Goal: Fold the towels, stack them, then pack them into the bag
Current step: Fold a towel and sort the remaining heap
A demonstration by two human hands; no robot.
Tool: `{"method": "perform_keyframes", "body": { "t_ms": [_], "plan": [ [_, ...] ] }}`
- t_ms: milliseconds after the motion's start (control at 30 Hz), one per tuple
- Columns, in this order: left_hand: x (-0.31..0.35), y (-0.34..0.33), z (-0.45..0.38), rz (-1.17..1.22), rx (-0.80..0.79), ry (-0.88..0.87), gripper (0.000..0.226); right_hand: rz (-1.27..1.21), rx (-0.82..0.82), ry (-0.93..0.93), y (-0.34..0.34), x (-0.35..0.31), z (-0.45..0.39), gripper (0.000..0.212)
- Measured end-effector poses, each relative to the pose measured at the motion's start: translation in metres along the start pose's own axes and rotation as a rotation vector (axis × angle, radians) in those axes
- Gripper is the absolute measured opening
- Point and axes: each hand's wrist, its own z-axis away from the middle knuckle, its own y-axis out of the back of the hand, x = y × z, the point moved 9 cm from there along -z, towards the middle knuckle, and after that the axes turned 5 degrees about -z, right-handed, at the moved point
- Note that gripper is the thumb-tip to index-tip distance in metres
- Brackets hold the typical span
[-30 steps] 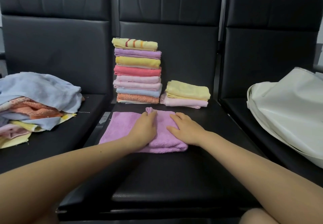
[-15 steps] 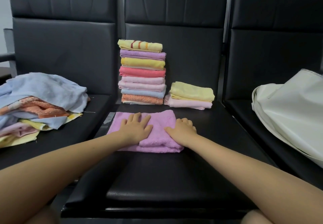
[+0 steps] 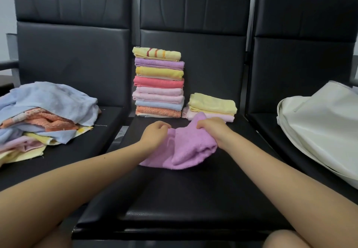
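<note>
Head | both hands' fingers (image 3: 164,126) pinch purple towel's (image 3: 186,149) far edge | stacks (image 3: 158,82) just behind

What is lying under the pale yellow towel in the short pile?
Under the pale yellow towel lies a folded pink towel, resting on the black seat. The right hand and purple towel cover its front edge.

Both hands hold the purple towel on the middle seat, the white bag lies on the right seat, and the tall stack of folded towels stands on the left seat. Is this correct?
Not quite. In the head view the tall stack stands on the middle seat, against its backrest, not on the left seat, which holds only unfolded towels. The rest is right: the left hand and right hand hold the purple towel, and the white bag lies on the right seat.
</note>
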Motion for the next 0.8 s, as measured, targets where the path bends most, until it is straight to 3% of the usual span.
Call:
{"method": "perform_keyframes", "body": {
  "t_ms": [100,200,233,300,433,533,633,800],
  "plan": [
    [-0.013,-0.012,0.006,0.397,-0.089,0.213,0.032,-0.11,-0.032,0.055,-0.011,-0.011,0.004,0.031],
    [-0.014,-0.023,0.01,0.655,-0.218,0.314,0.05,-0.361,-0.302,0.088,-0.048,-0.02,0.016,0.021],
    [-0.017,-0.022,0.007,0.732,-0.233,0.352,0.054,-0.365,-0.381,0.086,-0.059,-0.021,0.022,0.019],
    [-0.027,-0.021,0.007,0.76,-0.287,0.472,0.065,-0.22,-0.382,0.133,-0.066,-0.019,0.024,0.021],
    [-0.03,-0.016,0.017,0.654,-0.404,0.547,0.053,0.22,-0.137,0.332,-0.064,-0.018,0.012,0.039],
    [-0.025,0.0,0.02,0.527,-0.299,0.495,0.021,0.394,-0.101,0.283,-0.075,-0.006,0.002,0.064],
    [-0.028,0.029,0.01,0.091,-0.048,0.343,0.018,0.609,-0.054,0.222,-0.088,0.009,-0.003,0.081],
    [-0.044,0.034,0.014,-0.564,-0.033,0.152,0.038,0.767,-0.028,0.179,-0.103,0.022,-0.001,0.093]
  ]
}}
